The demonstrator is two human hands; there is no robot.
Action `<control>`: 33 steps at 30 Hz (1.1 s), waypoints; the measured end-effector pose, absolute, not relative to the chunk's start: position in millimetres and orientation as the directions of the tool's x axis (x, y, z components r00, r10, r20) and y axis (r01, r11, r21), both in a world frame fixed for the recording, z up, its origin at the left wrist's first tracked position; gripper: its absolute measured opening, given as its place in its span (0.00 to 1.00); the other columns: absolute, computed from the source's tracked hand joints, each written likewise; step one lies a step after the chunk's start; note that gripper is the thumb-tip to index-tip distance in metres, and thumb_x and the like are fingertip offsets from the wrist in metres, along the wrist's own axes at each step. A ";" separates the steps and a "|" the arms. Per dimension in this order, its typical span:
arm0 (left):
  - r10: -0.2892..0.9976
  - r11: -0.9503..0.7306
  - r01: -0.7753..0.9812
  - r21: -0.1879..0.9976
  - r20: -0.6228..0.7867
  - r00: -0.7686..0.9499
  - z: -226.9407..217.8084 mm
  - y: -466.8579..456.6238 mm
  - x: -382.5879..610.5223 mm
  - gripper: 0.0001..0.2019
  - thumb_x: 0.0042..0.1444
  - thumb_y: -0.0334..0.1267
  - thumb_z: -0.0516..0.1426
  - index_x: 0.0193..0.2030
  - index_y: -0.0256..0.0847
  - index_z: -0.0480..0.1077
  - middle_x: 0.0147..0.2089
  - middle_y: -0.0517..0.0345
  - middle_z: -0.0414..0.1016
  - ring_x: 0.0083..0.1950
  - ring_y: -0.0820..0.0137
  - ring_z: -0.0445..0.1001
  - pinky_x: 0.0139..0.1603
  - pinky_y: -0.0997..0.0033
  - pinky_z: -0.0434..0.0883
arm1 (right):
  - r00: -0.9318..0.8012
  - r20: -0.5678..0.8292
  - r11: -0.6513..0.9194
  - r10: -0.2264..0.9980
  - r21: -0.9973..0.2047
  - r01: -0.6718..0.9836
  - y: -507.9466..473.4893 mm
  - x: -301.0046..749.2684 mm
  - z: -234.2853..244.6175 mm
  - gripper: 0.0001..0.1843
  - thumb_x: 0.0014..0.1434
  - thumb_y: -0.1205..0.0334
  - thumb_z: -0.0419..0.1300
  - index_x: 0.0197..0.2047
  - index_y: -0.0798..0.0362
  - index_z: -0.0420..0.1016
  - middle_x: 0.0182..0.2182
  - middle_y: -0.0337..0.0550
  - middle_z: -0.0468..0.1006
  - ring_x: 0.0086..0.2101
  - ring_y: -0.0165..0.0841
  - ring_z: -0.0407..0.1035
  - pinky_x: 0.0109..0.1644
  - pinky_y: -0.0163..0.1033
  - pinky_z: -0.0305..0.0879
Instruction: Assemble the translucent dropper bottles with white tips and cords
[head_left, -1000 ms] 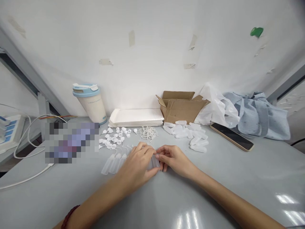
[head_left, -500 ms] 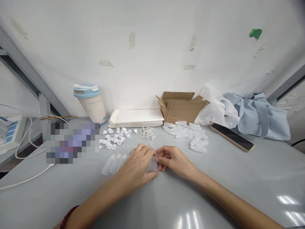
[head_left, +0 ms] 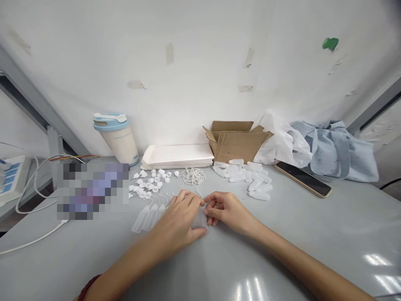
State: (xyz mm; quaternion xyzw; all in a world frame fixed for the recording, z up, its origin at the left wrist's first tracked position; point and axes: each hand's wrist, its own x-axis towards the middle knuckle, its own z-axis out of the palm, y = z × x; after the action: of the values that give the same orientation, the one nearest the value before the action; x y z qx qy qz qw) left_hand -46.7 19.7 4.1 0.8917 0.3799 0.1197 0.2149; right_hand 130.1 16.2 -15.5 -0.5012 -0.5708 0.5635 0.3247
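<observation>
Several small translucent plastic bottles (head_left: 143,218) with thin curved white stems lie side by side in a row on the grey table. Across the row's right part lies my left hand (head_left: 180,217), its fingers bent over the bottles and its thumb at their lower ends. At the row's right end my right hand (head_left: 224,209) is curled, fingertips and thumb against the last bottle (head_left: 199,218). Its exact grip is partly hidden. Behind the hands are a pile of white caps (head_left: 153,182), a tangle of thin white strings (head_left: 193,176) and loose translucent bottles (head_left: 260,186).
Along the wall stand a tilted blue-lidded cup (head_left: 117,140), a stack of white flat packaging (head_left: 178,155), an open cardboard box (head_left: 238,144) and a white plastic bag (head_left: 282,140). A phone (head_left: 302,179) and a blue cloth bag (head_left: 341,152) lie right; white cables (head_left: 40,238) run left.
The view has shifted slightly. Both hands keep nearly the same place and pose at the row of bottles.
</observation>
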 end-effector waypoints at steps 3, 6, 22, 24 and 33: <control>0.744 -0.599 0.623 0.504 0.063 0.665 4.0 19.9 -46.8 0.14 0.49 0.36 0.61 0.41 0.42 0.62 0.48 0.53 0.67 0.52 0.58 0.60 0.48 0.57 0.64 | -0.285 -0.204 -0.146 0.937 -0.966 0.211 18.0 130.4 -13.0 0.08 0.51 0.65 0.60 0.36 0.57 0.69 0.21 0.34 0.70 0.21 0.28 0.70 0.27 0.34 0.67; 0.754 -0.588 0.618 0.523 0.078 0.652 2.9 21.1 -47.4 0.15 0.49 0.37 0.61 0.42 0.42 0.62 0.47 0.53 0.67 0.52 0.58 0.60 0.48 0.57 0.64 | -0.276 -0.211 -0.152 0.938 -0.964 0.219 20.5 132.3 -12.9 0.10 0.50 0.63 0.61 0.36 0.58 0.69 0.21 0.34 0.70 0.22 0.28 0.71 0.27 0.34 0.67; 0.748 -0.572 0.582 0.578 0.078 0.659 2.5 24.5 -46.0 0.16 0.47 0.37 0.62 0.42 0.44 0.63 0.48 0.53 0.67 0.54 0.57 0.59 0.52 0.56 0.62 | -0.290 -0.193 -0.146 0.937 -0.974 0.175 29.3 142.5 -22.4 0.11 0.48 0.64 0.63 0.35 0.58 0.68 0.20 0.34 0.73 0.21 0.29 0.72 0.26 0.33 0.68; 0.735 -0.598 0.581 0.552 0.089 0.672 2.2 23.6 -43.7 0.14 0.47 0.34 0.60 0.40 0.43 0.63 0.47 0.54 0.68 0.53 0.58 0.60 0.51 0.56 0.62 | -0.298 -0.189 -0.144 0.936 -0.975 0.167 29.5 141.5 -23.1 0.12 0.47 0.64 0.63 0.35 0.58 0.68 0.21 0.35 0.73 0.22 0.29 0.72 0.27 0.34 0.68; 0.763 -0.626 0.571 0.531 0.270 0.587 -2.4 23.5 -41.6 0.16 0.51 0.35 0.58 0.47 0.44 0.61 0.49 0.54 0.68 0.56 0.58 0.58 0.53 0.56 0.61 | -0.373 -0.262 -0.252 0.890 -0.965 0.077 25.9 144.0 -0.8 0.20 0.47 0.51 0.65 0.35 0.61 0.76 0.21 0.40 0.74 0.24 0.29 0.71 0.31 0.35 0.67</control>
State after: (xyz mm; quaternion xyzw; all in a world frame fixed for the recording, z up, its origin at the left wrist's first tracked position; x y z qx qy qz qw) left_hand -41.6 23.5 -2.4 0.8684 0.3840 0.2432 0.1983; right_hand 144.0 25.9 -0.8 -0.4618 -0.5233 0.6425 0.3164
